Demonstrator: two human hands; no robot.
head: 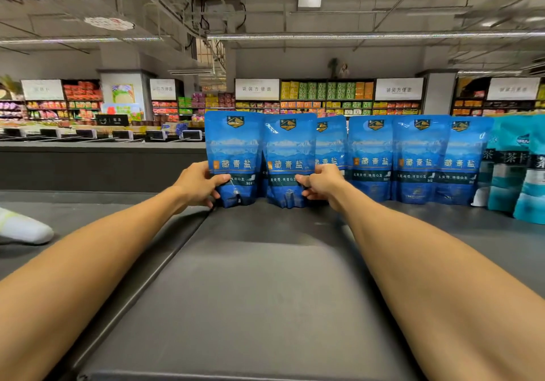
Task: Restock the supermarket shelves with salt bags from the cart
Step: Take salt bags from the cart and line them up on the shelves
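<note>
Two blue salt bags stand upright on the grey shelf top [265, 277]. My left hand [196, 184] grips the lower left edge of the leftmost blue salt bag [234, 150], thumb across its front. My right hand [320, 184] grips the lower right edge of the second blue salt bag [287, 156]. To the right, several more blue salt bags [413, 156] stand in a row at the shelf's back edge, one partly hidden behind the second bag. The cart is out of view.
Teal and white salt bags [519, 168] stand at the far right of the row. A white bag [23, 228] lies on the shelf at the left edge. Behind are a dark counter and distant aisles of colourful goods.
</note>
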